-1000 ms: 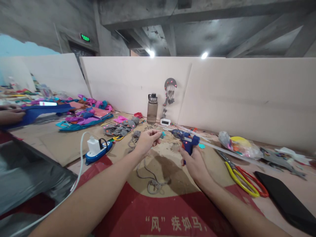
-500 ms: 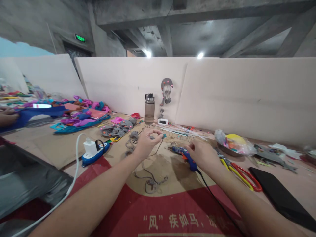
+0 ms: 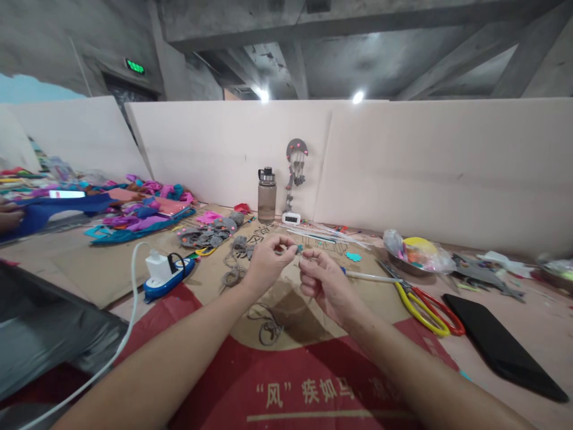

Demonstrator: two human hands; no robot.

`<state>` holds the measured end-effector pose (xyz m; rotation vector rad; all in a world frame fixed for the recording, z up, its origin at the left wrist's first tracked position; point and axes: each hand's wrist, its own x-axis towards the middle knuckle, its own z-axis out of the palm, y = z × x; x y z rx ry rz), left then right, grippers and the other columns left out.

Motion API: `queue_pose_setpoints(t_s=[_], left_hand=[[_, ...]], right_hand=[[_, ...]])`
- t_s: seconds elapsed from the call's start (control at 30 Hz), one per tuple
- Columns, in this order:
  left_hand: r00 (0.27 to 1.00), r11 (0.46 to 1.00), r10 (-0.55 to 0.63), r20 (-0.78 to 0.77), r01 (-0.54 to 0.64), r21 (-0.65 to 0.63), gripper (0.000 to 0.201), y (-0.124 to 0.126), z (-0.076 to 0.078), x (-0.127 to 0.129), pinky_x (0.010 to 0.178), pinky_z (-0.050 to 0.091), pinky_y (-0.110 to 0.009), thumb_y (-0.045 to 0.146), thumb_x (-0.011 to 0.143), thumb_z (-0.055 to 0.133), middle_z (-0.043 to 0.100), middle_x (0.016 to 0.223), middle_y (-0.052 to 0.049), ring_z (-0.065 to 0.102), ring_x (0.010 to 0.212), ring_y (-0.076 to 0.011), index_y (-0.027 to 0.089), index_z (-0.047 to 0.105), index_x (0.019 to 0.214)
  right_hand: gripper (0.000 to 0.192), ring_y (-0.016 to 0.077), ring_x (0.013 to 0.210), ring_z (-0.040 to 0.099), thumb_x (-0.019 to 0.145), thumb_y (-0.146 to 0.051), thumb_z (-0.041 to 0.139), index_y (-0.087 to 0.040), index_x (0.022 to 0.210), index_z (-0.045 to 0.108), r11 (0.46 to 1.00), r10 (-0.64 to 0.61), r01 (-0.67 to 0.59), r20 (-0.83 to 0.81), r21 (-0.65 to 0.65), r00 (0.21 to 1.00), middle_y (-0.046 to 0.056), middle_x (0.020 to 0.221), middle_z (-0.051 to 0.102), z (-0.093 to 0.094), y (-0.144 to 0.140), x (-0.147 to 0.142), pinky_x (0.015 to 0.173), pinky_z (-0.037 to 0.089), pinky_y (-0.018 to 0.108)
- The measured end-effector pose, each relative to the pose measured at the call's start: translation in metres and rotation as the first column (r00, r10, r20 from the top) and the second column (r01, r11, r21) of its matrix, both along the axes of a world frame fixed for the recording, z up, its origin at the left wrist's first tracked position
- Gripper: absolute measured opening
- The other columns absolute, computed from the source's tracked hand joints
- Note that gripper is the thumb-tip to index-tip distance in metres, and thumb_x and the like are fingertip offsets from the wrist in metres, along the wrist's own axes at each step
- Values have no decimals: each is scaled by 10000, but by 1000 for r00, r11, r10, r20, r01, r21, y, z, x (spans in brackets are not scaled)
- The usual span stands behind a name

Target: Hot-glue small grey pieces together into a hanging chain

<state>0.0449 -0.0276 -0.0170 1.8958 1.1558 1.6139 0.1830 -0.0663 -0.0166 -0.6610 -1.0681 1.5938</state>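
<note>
1. At the far left edge, another person's hand (image 3: 8, 216) rests on blue fabric (image 3: 58, 208), with a lit phone (image 3: 67, 193) lying just behind it.
2. A heap of pink, purple and teal felt scraps (image 3: 147, 206) spreads over the cardboard table top (image 3: 102, 269).
3. A white charger sits in a blue power strip (image 3: 166, 276), and a white cable (image 3: 120, 340) runs from it toward the viewer.
4. Grey felt pieces (image 3: 206, 236) lie behind the strip, and grey cord (image 3: 233, 263) lies coiled near them.
5. The left hand (image 3: 267, 261) is raised over the table, its thumb and forefinger pinched narrowly on a small teal piece (image 3: 299, 247).
6. A water bottle (image 3: 267, 195) stands at the back wall, with a grey felt hanging (image 3: 295, 164) and a small white clock (image 3: 290, 218) just beside it.
7. The right hand (image 3: 326, 282) meets the left, its fingertips closed at the same small teal piece; whether it grips a thread there cannot be told.
8. A clear glue stick (image 3: 371, 276) lies just right of that hand.
9. Yellow and red scissors (image 3: 425, 304) lie near a bowl of coloured bits (image 3: 414, 254).
10. A black flat case (image 3: 496, 343) lies at the right.
</note>
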Motion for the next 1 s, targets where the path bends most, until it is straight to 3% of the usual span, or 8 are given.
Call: queue_pose_setpoints(t_s=[0.07,0.13,0.23,0.37,0.57,1.0], left_hand=[[987,981,-117,114,133,-142,151,2,-2,1,628,454,-246,297,751,604,625,718,-10,559,652,-115,147,611,764],[955,943,-200,221,248,-220,187,3,-3,3,590,461,-225,325,743,615,615,706,-4,555,620,-98,140,596,770],[907,888,-265,326,361,-284,233,3,-5,4,477,446,-194,361,733,626,618,711,-15,563,591,-98,140,575,789],[866,837,-329,377,452,-308,250,3,-7,4,399,424,-174,359,726,643,617,721,-34,576,600,-111,135,558,799],[874,830,-370,315,464,-311,191,5,-8,4,378,408,-178,295,752,618,597,691,-12,483,435,-49,127,546,806],[880,815,-411,240,472,-337,160,1,-7,2,384,378,-168,278,747,598,604,639,8,458,391,-37,145,516,782]], right_hand=[[365,22,406,262,659,-311,719,-226,882,444,996,-90,89,80,17,993,-118,569,381,2,1,2,378,190,147],[314,20,409,254,681,-341,689,-211,859,465,976,-212,201,177,79,961,-97,619,451,1,3,3,370,166,158],[236,31,424,300,723,-367,625,-186,815,505,933,-346,295,291,205,892,-38,718,567,-3,8,6,387,219,186],[196,99,580,494,761,-367,584,-174,776,550,866,-467,326,379,379,799,7,721,617,-3,10,9,540,379,224],[211,136,694,580,797,-376,561,-166,782,575,848,-484,296,412,439,772,20,739,650,1,10,11,671,428,253],[248,155,669,594,810,-415,545,-188,821,644,770,-603,272,519,578,606,24,746,677,-4,13,17,619,422,250]])
